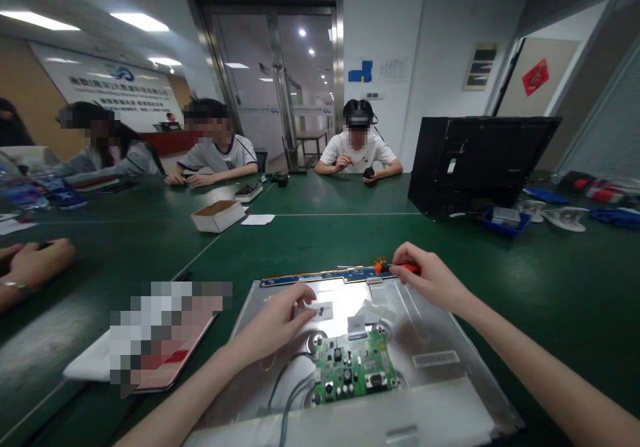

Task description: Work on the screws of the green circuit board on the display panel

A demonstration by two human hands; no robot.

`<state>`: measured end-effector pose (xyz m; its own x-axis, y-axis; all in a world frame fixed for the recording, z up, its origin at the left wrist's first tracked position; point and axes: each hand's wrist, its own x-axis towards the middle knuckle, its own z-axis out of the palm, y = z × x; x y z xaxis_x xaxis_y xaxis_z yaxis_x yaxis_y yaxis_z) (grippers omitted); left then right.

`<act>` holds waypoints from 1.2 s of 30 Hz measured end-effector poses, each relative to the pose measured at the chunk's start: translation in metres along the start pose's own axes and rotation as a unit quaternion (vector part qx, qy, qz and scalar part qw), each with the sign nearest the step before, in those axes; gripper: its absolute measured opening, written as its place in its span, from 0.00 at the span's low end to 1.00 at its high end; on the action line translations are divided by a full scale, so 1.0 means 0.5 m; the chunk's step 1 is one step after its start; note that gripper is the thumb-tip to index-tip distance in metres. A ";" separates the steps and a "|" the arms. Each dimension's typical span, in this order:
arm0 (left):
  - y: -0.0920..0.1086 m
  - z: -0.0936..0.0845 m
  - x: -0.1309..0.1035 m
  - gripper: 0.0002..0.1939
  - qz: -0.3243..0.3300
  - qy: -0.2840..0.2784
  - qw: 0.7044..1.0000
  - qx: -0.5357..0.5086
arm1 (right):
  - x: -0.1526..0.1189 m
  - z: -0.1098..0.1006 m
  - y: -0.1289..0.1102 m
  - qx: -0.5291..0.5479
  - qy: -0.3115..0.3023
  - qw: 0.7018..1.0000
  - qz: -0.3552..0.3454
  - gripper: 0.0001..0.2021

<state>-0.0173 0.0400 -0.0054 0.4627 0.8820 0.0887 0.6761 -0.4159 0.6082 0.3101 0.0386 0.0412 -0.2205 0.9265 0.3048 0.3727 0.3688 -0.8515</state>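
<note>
A display panel's bare metal back [435, 330] lies in front of me, with a green circuit board [350, 370] at its near middle and grey cables running from the board's left side. Along the far edge runs a narrow blue circuit strip [310, 277]. My right hand [423, 273] grips a screwdriver [411, 269] by its red and black handle, over the strip's right end, the thin shaft pointing left. Over the metal, my left hand [285, 317] has its thumb and fingers apart beside a pale patch with small dark bits [323, 311].
Left of the panel lies a pinkish, partly blurred flat object [180, 357]. Beyond are a white open box [219, 216] and white paper [259, 219]. A black monitor [475, 167] and blue tray [506, 221] stand right. Several people sit around the green table [310, 240].
</note>
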 end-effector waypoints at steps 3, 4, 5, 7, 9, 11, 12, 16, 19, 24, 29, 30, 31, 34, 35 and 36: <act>0.010 0.009 0.017 0.12 -0.023 -0.007 0.999 0.038 | -0.010 0.018 0.069 0.047 0.006 0.998 0.048 0.22; 0.015 0.012 0.023 0.11 -0.029 -0.011 0.998 0.052 | -0.013 0.025 0.086 0.063 0.016 0.996 0.060 0.24; 0.019 0.015 0.029 0.11 -0.032 -0.015 0.997 0.064 | -0.016 0.032 0.100 0.077 0.025 0.994 0.070 0.25; 0.024 0.018 0.039 0.08 -0.032 -0.024 0.996 0.083 | -0.022 0.044 0.120 0.106 0.041 0.990 0.085 0.28; 0.027 0.020 0.046 0.04 -0.026 -0.035 0.995 0.089 | -0.028 0.051 0.131 0.132 0.050 0.985 0.094 0.29; 0.027 0.021 0.049 0.04 -0.023 -0.043 0.995 0.087 | -0.036 0.051 0.136 0.154 0.061 0.981 0.104 0.30; 0.027 0.021 0.050 0.04 -0.024 -0.045 0.995 0.085 | -0.040 0.050 0.137 0.164 0.068 0.978 0.107 0.30; 0.027 0.022 0.053 0.04 -0.019 -0.037 0.997 0.072 | -0.052 0.044 0.135 0.196 0.091 0.969 0.120 0.31; 0.029 0.026 0.057 0.04 -0.011 -0.032 0.998 0.059 | -0.061 0.045 0.128 0.211 0.102 0.963 0.135 0.31; 0.038 0.029 0.067 0.03 -0.003 -0.047 0.998 0.050 | -0.070 0.054 0.120 0.223 0.098 0.958 0.154 0.31; 0.057 0.036 0.086 0.04 0.005 -0.073 0.996 0.044 | -0.069 0.059 0.122 0.227 0.092 0.956 0.164 0.33; 0.061 0.039 0.091 0.04 0.006 -0.080 0.996 0.042 | -0.069 0.060 0.123 0.228 0.092 0.955 0.164 0.33; 0.065 0.042 0.096 0.04 0.008 -0.085 0.996 0.041 | -0.069 0.060 0.123 0.228 0.091 0.955 0.164 0.33; 0.072 0.048 0.109 0.04 0.012 -0.098 0.994 0.038 | -0.069 0.061 0.124 0.230 0.087 0.956 0.163 0.33; 0.073 0.049 0.112 0.04 0.013 -0.100 0.994 0.037 | -0.069 0.061 0.124 0.230 0.086 0.956 0.162 0.33; 0.074 0.049 0.114 0.04 0.012 -0.100 0.994 0.036 | -0.068 0.061 0.124 0.231 0.086 0.956 0.161 0.32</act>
<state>0.0485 0.0694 0.0028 0.5795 0.8127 -0.0607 0.6992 -0.4575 0.5494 0.3135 0.0275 -0.0349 0.0046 0.9996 0.0278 -0.0500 0.0280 -0.9984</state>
